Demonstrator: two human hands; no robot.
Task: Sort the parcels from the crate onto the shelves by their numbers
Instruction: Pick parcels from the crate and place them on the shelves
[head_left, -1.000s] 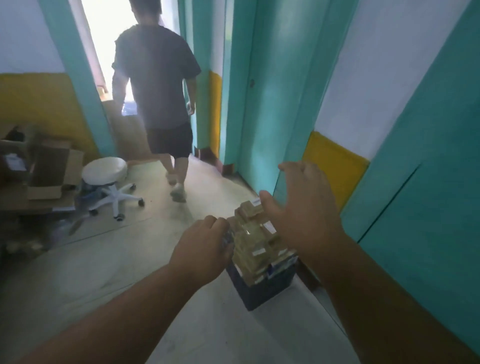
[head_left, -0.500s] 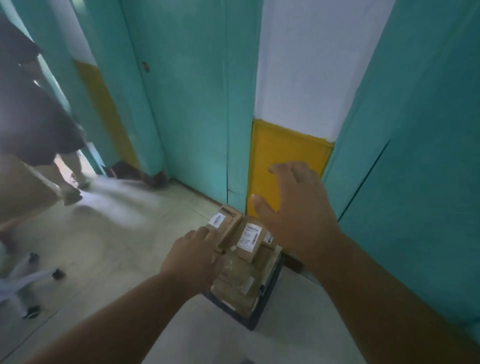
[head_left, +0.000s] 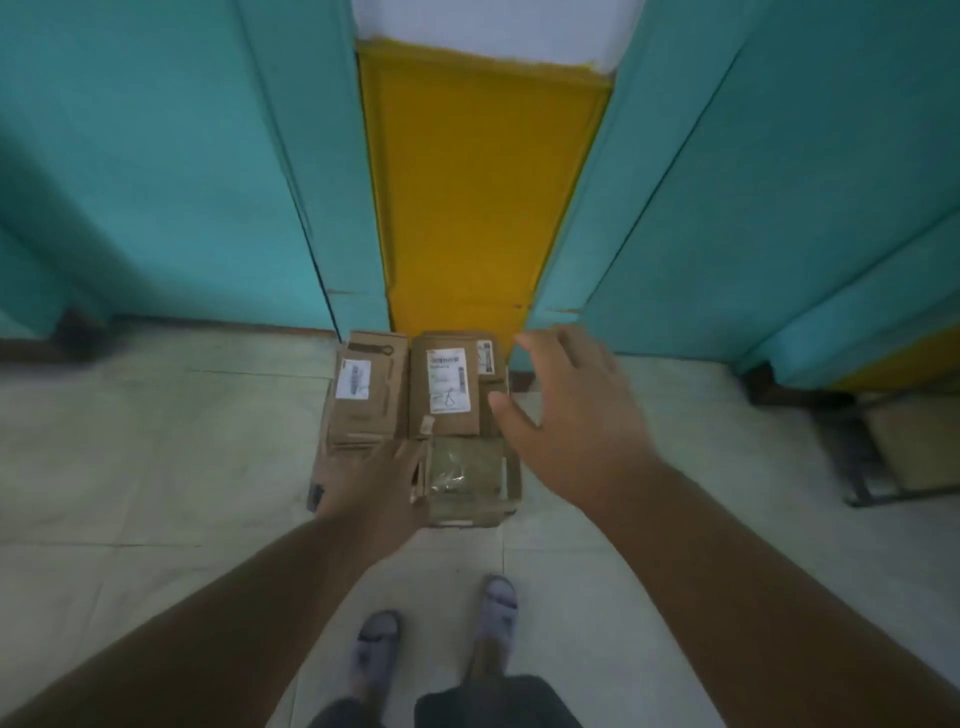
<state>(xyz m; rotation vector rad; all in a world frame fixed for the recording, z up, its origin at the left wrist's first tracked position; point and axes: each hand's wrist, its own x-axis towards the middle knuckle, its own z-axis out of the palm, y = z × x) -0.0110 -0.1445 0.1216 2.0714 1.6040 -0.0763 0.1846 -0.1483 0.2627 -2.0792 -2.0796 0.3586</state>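
From the head camera, looking straight down: a crate (head_left: 315, 492), mostly hidden under its load, sits on the tiled floor (head_left: 156, 457) against the foot of a yellow wall panel (head_left: 483, 197) between teal panels. Brown cardboard parcels (head_left: 447, 384) are piled in it, two at the back showing white labels. The left hand (head_left: 379, 488) rests on the near-left parcels, knuckles up; whether its fingers grip anything I cannot tell. The right hand (head_left: 576, 415) hovers over the crate's right edge, fingers (head_left: 545, 345) spread apart and holding nothing. Two slippered feet (head_left: 376, 636) stand just behind.
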